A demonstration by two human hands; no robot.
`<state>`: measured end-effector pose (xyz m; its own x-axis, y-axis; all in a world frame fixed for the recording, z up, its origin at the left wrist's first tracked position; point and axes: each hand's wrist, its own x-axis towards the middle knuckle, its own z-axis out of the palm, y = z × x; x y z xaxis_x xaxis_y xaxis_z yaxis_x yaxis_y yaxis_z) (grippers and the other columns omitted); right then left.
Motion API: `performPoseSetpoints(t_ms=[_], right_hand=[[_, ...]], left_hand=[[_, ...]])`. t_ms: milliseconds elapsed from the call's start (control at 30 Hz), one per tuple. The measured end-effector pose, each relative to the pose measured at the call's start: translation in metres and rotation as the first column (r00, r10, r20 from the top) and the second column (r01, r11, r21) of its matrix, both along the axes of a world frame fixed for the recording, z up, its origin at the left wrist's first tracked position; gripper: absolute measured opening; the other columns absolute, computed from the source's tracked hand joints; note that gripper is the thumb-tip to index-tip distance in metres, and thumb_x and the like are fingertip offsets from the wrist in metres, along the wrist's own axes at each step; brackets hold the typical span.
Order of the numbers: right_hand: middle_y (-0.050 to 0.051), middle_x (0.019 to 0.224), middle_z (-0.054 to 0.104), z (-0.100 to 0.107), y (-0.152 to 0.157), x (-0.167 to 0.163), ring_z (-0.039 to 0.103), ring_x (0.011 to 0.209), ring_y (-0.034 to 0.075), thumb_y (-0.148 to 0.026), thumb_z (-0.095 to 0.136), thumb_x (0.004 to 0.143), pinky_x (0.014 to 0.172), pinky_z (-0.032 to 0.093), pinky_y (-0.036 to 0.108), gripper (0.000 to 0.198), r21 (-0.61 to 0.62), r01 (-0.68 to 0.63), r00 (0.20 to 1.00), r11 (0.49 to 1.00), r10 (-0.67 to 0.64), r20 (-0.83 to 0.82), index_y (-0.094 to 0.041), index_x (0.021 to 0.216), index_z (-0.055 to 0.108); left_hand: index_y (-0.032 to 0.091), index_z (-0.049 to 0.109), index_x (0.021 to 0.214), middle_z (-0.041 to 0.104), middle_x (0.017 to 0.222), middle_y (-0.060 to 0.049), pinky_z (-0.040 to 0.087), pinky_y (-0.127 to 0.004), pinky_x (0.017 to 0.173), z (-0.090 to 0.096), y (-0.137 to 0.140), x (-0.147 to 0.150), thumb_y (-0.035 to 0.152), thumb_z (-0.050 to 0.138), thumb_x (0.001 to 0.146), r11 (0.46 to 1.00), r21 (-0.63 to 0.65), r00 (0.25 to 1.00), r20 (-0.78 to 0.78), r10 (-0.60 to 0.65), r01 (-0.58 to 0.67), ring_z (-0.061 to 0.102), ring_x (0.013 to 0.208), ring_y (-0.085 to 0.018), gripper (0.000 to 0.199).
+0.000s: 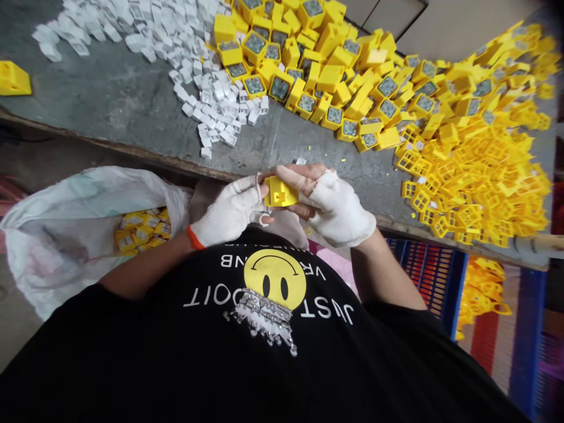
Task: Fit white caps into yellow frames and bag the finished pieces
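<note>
Between my hands, just off the table's front edge, is a small yellow plastic housing point(282, 192) with a notched opening in the face toward me. My left hand point(235, 205), in a white glove with bare fingertips and an orange cuff, grips its left side. On the other side my right hand point(332, 202), gloved in white too, holds it with thumb and fingers. Fingers hide the housing's ends. A small white piece point(301, 161) lies on the table just beyond my right fingers.
On the grey table point(132, 126) lie heaps of white plastic pieces point(215, 106), yellow housings with grey inserts point(330, 79) and yellow frames point(480, 176). One yellow block point(14, 78) sits far left. Below left is a white sack point(53, 229) with yellow-and-white parts; below right, a blue crate point(460, 294).
</note>
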<state>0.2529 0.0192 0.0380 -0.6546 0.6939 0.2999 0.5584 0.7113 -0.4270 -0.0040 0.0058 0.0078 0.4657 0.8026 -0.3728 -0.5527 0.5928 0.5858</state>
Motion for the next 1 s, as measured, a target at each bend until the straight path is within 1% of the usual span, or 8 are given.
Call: performPoseSetpoints(t_ms=[100,233,333,433,633,800,933,1000], right_hand=[[0.011,0.161,0.078,-0.002,-0.002,0.001,0.076,0.134,0.032,-0.040,0.061,0.120,0.118,0.066,0.056,0.067,0.011,-0.004,1.000,1.000,0.004,-0.021,-0.039,0.186,0.050],[0.011,0.159,0.078,0.004,-0.007,0.003,0.077,0.134,0.032,-0.043,0.059,0.121,0.117,0.067,0.054,0.065,0.046,0.010,0.998,0.999,-0.008,-0.057,-0.039,0.185,0.052],[0.012,0.159,0.078,0.008,-0.009,0.005,0.077,0.136,0.032,-0.052,0.057,0.122,0.117,0.068,0.053,0.063,0.041,0.059,0.998,0.997,-0.057,-0.039,-0.038,0.184,0.055],[0.013,0.158,0.079,0.009,-0.008,0.005,0.078,0.135,0.033,-0.058,0.056,0.122,0.117,0.067,0.054,0.064,0.016,0.046,0.999,0.999,-0.046,-0.016,-0.035,0.181,0.059],[0.014,0.160,0.078,0.004,-0.006,0.004,0.077,0.134,0.033,-0.053,0.054,0.122,0.118,0.066,0.054,0.064,0.024,-0.012,1.000,1.000,0.012,-0.027,-0.033,0.183,0.057],[0.013,0.159,0.078,-0.006,-0.006,0.003,0.076,0.132,0.033,-0.047,0.056,0.121,0.116,0.065,0.054,0.064,0.050,-0.002,1.000,0.999,0.002,0.003,-0.033,0.184,0.055],[0.015,0.156,0.079,-0.015,-0.012,-0.011,0.076,0.133,0.033,-0.035,0.056,0.120,0.114,0.064,0.054,0.062,0.124,0.020,1.000,0.992,-0.020,0.000,-0.029,0.182,0.058],[0.018,0.156,0.079,-0.018,-0.015,-0.021,0.075,0.137,0.035,-0.037,0.058,0.120,0.116,0.064,0.056,0.059,0.125,0.055,0.998,0.991,-0.057,0.013,-0.025,0.178,0.063]], left_hand=[[0.020,0.080,0.114,0.092,0.119,-0.007,0.072,-0.025,0.064,-0.004,-0.002,0.001,0.030,0.104,0.090,1.000,0.017,1.000,-0.003,0.003,-0.003,0.088,0.089,-0.020,0.035],[0.019,0.083,0.113,0.092,0.124,-0.009,0.071,-0.025,0.063,-0.003,-0.002,0.001,0.036,0.107,0.088,0.997,0.071,1.000,0.022,0.008,-0.010,0.089,0.096,-0.024,0.039],[0.020,0.084,0.113,0.092,0.127,-0.009,0.072,-0.025,0.064,-0.001,-0.002,0.001,0.034,0.104,0.092,0.996,0.086,0.999,0.038,0.003,-0.007,0.089,0.099,-0.025,0.032],[0.020,0.083,0.113,0.092,0.128,-0.009,0.072,-0.025,0.065,0.000,-0.003,0.001,0.030,0.099,0.096,0.997,0.082,1.000,0.022,-0.002,0.000,0.089,0.102,-0.025,0.025],[0.021,0.085,0.113,0.091,0.130,-0.008,0.071,-0.026,0.064,0.002,-0.003,0.001,0.033,0.099,0.094,0.998,0.056,0.999,-0.048,0.004,-0.002,0.090,0.107,-0.028,0.027],[0.021,0.085,0.114,0.091,0.129,-0.010,0.073,-0.028,0.070,0.003,-0.006,0.002,0.035,0.099,0.094,0.999,0.047,0.993,-0.114,0.009,-0.003,0.090,0.110,-0.028,0.028],[0.021,0.085,0.124,0.090,0.132,-0.012,0.072,-0.028,0.072,0.002,-0.009,-0.002,0.045,0.097,0.097,0.991,0.136,0.979,-0.201,0.028,0.000,0.089,0.109,-0.027,0.038],[0.020,0.084,0.135,0.089,0.136,-0.013,0.074,-0.032,0.081,0.001,-0.007,-0.006,0.048,0.098,0.095,0.966,0.254,0.944,-0.326,0.044,0.043,0.087,0.117,-0.029,0.050]])
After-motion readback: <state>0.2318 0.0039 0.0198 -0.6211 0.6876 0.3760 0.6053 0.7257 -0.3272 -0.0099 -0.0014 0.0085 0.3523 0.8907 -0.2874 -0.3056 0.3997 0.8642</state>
